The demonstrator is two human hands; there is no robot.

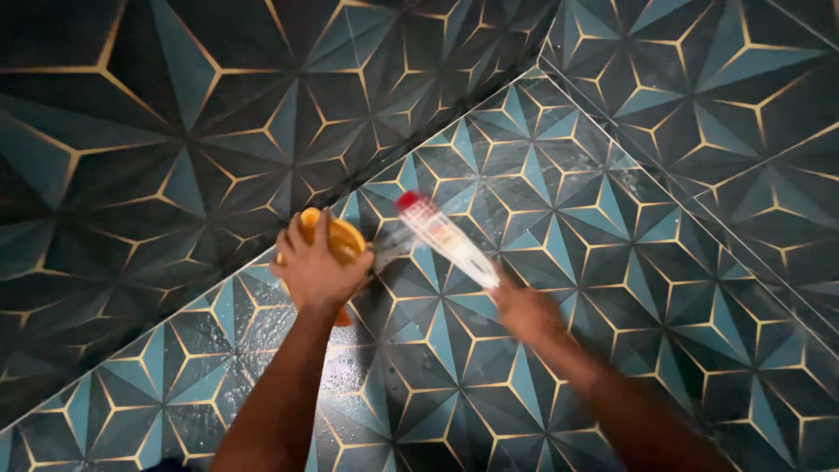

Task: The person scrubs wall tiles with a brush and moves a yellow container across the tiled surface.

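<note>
Yellow cloth [336, 240], bunched up, sits under my left hand [319, 267], pressed flat against the tiled surface [559, 227] with the fingers spread and curled over it; only its upper and right edges peek out past my knuckles. Just to the right, my right hand [524, 310] is closed around the lower end of a clear plastic bottle [450, 245] with a red cap [408, 201]. I see the bottle tilted, cap pointing far and left toward the cloth, and blurred by motion, so I cannot make out its label or contents. The cap lies near the cloth but apart from it. Both forearms reach in from the near edge, the left one almost straight up the view, the right one slanting in from the near right. Tiles carry a dark teal geometric star pattern with thin gold lines. Wet droplets and a pale sheen show on the tiles near my left wrist and farther right of the bottle.
</note>
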